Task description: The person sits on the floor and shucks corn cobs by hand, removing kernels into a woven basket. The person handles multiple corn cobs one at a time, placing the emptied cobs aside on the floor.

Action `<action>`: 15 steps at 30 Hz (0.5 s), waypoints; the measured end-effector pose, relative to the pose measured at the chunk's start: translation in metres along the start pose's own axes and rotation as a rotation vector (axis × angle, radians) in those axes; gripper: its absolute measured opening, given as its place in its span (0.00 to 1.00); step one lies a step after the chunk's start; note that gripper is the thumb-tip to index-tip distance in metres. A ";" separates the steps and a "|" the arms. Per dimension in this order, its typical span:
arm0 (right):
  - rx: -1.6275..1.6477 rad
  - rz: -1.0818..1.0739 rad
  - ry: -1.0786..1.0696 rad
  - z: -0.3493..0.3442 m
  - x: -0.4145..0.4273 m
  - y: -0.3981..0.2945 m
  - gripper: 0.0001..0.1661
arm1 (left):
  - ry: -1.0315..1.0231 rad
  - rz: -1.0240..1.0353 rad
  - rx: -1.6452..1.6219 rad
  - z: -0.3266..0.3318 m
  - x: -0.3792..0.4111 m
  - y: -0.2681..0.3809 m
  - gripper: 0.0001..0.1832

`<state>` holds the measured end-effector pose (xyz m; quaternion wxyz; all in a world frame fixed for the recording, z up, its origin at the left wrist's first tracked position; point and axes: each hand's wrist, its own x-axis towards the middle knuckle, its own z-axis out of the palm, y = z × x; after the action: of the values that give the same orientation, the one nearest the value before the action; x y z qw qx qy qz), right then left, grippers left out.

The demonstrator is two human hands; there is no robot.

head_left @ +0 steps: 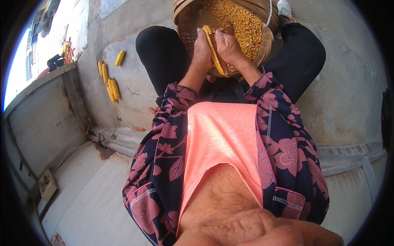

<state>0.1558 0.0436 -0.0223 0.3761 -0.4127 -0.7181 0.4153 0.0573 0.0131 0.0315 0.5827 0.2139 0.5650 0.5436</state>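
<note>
Over a woven bamboo basket [267, 49] between my knees, my left hand [201, 47] grips a partly shelled ear of corn [214, 50]. Yellow kernels remain along one side of the ear, and reddish-brown bare cob shows along the other. My right hand [229, 46] is closed around the cob side, its thumb pressed near the upper part. Loose yellow corn kernels [243, 23] fill much of the basket's visible inside. Behind my right fingers, a second reddish cob [228, 30] partly shows; whether that hand holds it, I cannot tell.
Several unshelled ears of corn [114, 87] lie on the concrete floor at left. A bare cob [138, 128] is near the wall's base. More cobs [69, 53] are piled at upper left. A white-shod foot [284, 8] stands beside the basket. A socket box [47, 185] trails a cable.
</note>
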 end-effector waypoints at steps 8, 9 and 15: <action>0.235 0.138 -0.024 -0.013 0.006 -0.022 0.19 | -0.046 0.364 0.418 -0.010 0.006 -0.023 0.30; 0.210 0.162 0.024 -0.008 0.003 -0.015 0.28 | -0.050 0.363 0.391 -0.010 0.006 -0.025 0.29; 0.385 0.354 0.119 0.003 0.005 0.001 0.34 | 0.048 0.422 0.540 0.000 -0.005 -0.018 0.26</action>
<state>0.1514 0.0473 -0.0238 0.4106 -0.4765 -0.5193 0.5786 0.0659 0.0034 0.0180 0.3660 0.4599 0.6454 0.4879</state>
